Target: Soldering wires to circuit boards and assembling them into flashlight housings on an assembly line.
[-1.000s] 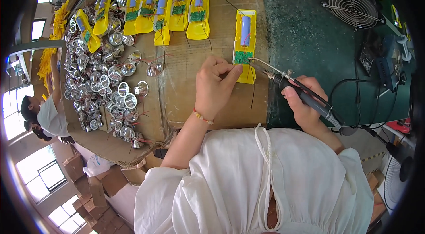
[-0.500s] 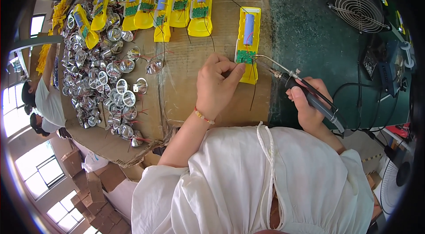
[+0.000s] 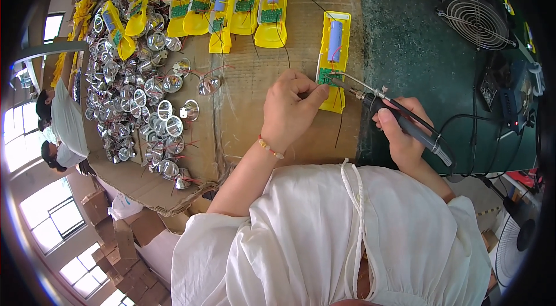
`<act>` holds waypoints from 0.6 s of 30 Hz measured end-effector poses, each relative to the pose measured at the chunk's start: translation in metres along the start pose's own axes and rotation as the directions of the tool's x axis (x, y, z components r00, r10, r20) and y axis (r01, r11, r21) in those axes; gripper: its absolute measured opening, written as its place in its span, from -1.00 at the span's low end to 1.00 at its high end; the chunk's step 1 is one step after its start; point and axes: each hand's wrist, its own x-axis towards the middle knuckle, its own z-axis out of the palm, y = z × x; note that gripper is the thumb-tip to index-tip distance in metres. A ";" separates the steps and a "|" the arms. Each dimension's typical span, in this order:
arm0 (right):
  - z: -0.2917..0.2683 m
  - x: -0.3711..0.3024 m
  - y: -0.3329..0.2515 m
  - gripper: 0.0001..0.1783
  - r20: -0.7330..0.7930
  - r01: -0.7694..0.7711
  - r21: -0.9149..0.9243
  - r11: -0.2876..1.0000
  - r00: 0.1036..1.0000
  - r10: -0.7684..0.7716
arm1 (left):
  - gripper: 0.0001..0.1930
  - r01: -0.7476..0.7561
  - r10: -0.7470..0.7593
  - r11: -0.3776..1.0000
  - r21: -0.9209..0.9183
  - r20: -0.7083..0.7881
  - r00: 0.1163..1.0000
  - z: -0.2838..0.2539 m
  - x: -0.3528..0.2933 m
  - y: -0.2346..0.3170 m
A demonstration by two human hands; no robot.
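A yellow plastic housing lies on the cardboard with a blue cylindrical battery in its upper part and a green circuit board below. My right hand is wrapped round a black soldering iron. A thin metal tube fixed along the iron reaches to the board. At the board's lower left edge, my left hand has thumb and fingertips pinched together. What they hold, if anything, is hidden. A black wire hangs past the housing's lower end.
More yellow housings with batteries and boards stand in a row at the far left. Beside them lies a heap of shiny reflector cups with red wires. A black fan and a blue-fronted box sit on the green mat.
The whole view has shifted slightly, so things on the table sit a little further right. The tube's end has moved left across the circuit board. Both hands keep their grips.
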 end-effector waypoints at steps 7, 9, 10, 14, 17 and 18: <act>-0.003 -0.002 -0.001 -0.82 0.025 0.000 -0.034 0.999 1.000 0.000 | -0.86 0.024 -0.024 1.000 0.009 0.049 0.999 -0.003 0.001 0.000; -0.002 -0.002 -0.001 -0.82 0.042 -0.026 -0.057 0.998 0.999 0.029 | -0.86 0.019 -0.019 1.000 0.014 0.052 0.998 -0.003 0.003 0.000; -0.001 -0.003 -0.001 -0.82 0.043 -0.027 -0.056 0.998 0.999 0.029 | -0.86 0.008 -0.010 1.000 0.025 0.054 0.998 -0.003 0.002 -0.001; 0.000 -0.004 -0.001 -0.82 -0.008 -0.030 -0.021 0.999 1.000 0.030 | -0.86 0.026 -0.026 1.000 -0.001 0.045 0.999 -0.003 0.002 0.002; -0.002 -0.005 -0.003 -0.82 -0.059 -0.018 0.063 0.998 0.998 0.021 | -0.86 0.026 -0.025 0.999 -0.022 0.053 0.998 -0.003 0.001 0.002; -0.004 -0.005 -0.004 -0.81 -0.070 0.010 0.098 0.995 0.998 -0.003 | -0.86 0.024 -0.023 1.000 -0.020 0.051 0.998 -0.003 0.002 0.003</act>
